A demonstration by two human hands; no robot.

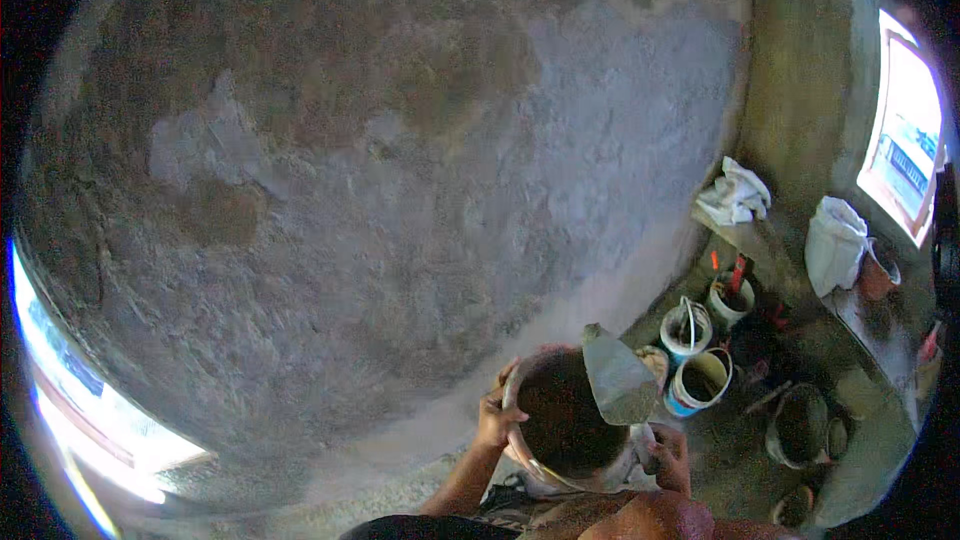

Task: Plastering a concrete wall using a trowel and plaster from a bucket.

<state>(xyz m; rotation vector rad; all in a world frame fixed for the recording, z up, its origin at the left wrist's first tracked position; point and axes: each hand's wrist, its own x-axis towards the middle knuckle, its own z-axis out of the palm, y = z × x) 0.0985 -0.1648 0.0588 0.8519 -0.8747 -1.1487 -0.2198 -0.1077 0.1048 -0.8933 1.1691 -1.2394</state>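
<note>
Close to my body stands a round bucket [622, 467] with dark, wet-looking material inside, perhaps mortar. My left hand [498, 413] grips its rim on the left side, thumb over the edge. On the other side my right hand [668, 455] is closed round the handle of a trowel [618, 377]. The broad grey blade points up and away, over the bucket's right edge. Ahead rises a large wall [400, 210] with rough, uneven plaster, paler grey at right and browner at top left.
To the right on the floor stand several buckets, including a white one with a raised handle [686, 328] and a blue-and-white one [698, 383]. Beyond are a white sack [836, 243], a crumpled white bag [737, 192] and a reddish pot [879, 273]. Bright windows show at both sides.
</note>
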